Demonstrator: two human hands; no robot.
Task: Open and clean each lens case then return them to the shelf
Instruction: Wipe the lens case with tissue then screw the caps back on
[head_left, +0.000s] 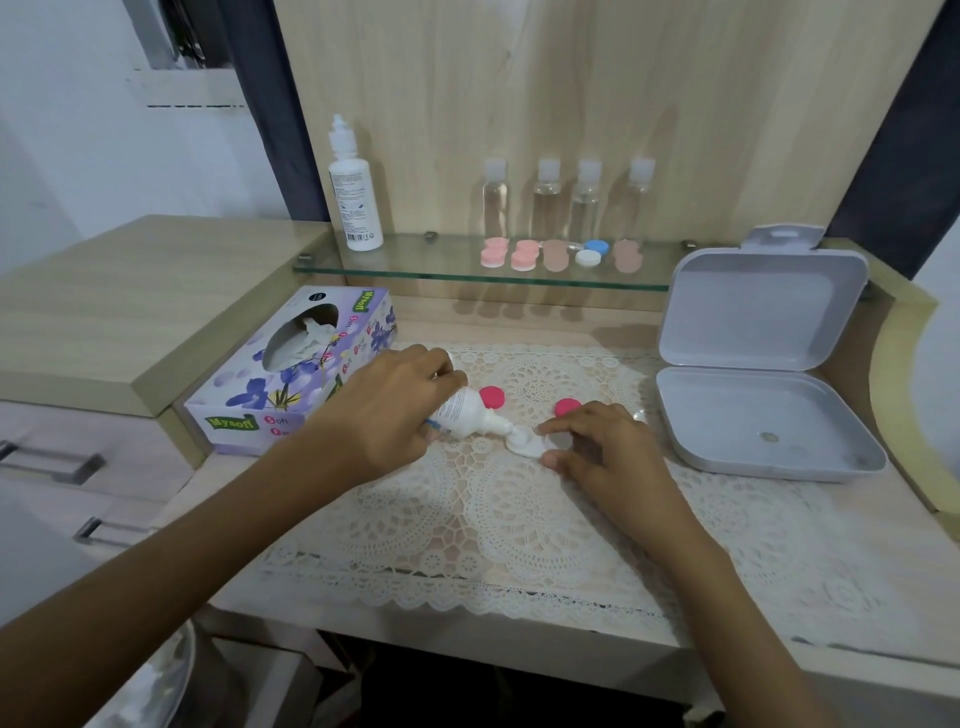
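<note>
My left hand (387, 410) was closed around a small white bottle (467, 410), tipped nozzle-down to the right so that its tip met the left well of the open case (530, 444). My right hand (605, 447) steadied that case on the lace mat (519, 519), thumb at its near edge and forefinger at its far edge, the other fingers loosely curled and gripping nothing else. The case was a white two-well piece lying flat near the middle of the mat; its right well was partly hidden by my fingers. Its two pink caps (491, 397) lay off, just beyond it, one behind the bottle's neck and one behind my right forefinger.

To the left stood a tissue box (291, 374) with a tissue showing; to the right, an open grey box (763, 374) sat with its lid up.

Farther back, on the glass shelf (415, 270), five more cases (566, 254) waited in a row with caps on: two pink, two brownish-pink and one with blue and white caps. Behind them stood four clear bottles (566, 200) and, to the left, a tall white bottle (356, 197).

As a judgement: this case was opened and being rinsed; wiping, recapping and shelving remained. Whether any shelved case was already cleaned I could not tell.
</note>
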